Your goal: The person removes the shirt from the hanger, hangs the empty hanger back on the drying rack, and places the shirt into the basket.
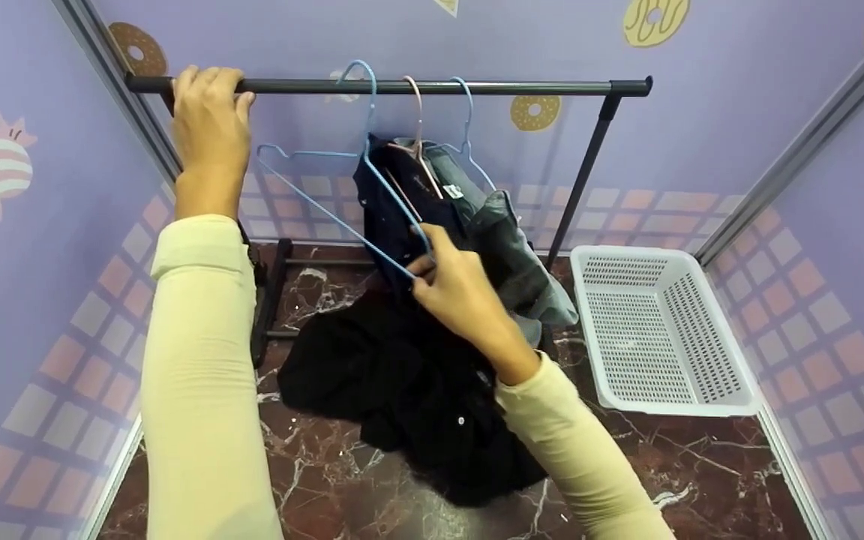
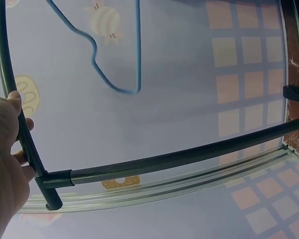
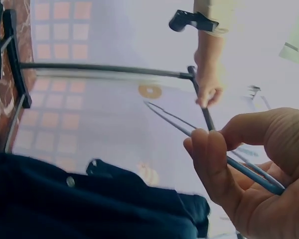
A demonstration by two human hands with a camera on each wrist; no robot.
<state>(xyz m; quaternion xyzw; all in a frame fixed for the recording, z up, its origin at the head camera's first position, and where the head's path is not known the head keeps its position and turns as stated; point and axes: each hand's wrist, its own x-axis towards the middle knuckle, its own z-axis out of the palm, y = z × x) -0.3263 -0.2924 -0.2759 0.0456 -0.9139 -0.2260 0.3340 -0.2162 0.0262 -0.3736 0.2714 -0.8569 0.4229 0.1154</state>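
Note:
My left hand grips the dark rail of a clothes rack near its left end, fingers curled over it. In my right hand the lower right corner of a bare blue hanger is pinched. Its hook is at the rail; whether it rests there I cannot tell. The right wrist view shows the hanger between thumb and fingers. Just behind it, a dark navy shirt hangs on a pink hanger. Right of that, a grey-green garment hangs from another blue hanger.
Black clothing lies heaped on the brown marbled floor below the rack. To the right stands a white perforated basket. Patterned walls close in on the left, right and back. The rack's right post slopes down near the basket.

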